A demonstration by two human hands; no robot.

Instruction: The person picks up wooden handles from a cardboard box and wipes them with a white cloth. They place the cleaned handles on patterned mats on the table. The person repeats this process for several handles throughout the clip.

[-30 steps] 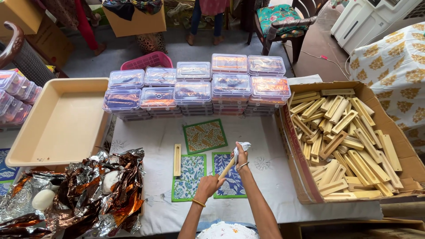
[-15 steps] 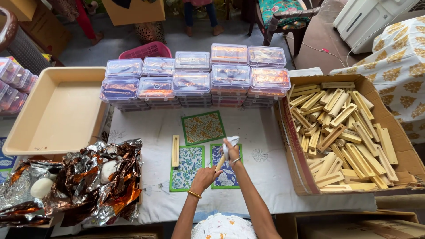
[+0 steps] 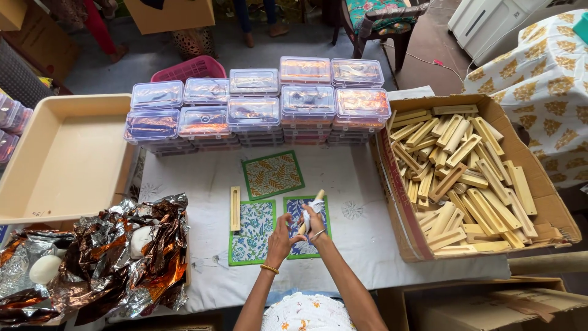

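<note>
Since the earlier pictures the two hands have drawn back toward the near edge of the table and closer together, and the wooden stick they carry now stands steeper, its tip over the blue tile rather than above it; the camera has also tipped so that more of the cardboard box shows. The right hand (image 3: 314, 222) is closed around the wooden stick (image 3: 311, 211) together with a scrap of white cloth (image 3: 310, 208), fingers curled tight on both. The left hand (image 3: 280, 236) lies just beside it with fingers half curled, touching the lower end of the stick as far as can be seen; whether it grips it I cannot tell. Under the hands, near the middle of the table's near edge, lies a blue patterned tile with a green border (image 3: 305, 245), with a second blue and white tile (image 3: 252, 233) touching its left side and a green and orange tile (image 3: 273, 175) just beyond them, tilted. A single wooden piece (image 3: 235, 208) lies lengthwise beside the left tile. All rest on a white tablecloth (image 3: 361, 239). Along the far edge stand stacks of clear plastic boxes (image 3: 254, 113). At the right edge an open cardboard box (image 3: 542, 202) is full of wooden blocks (image 3: 459, 171). At the left edge sits a beige tray (image 3: 64, 159), and at the near left corner a heap of crumpled foil (image 3: 116, 257).
</note>
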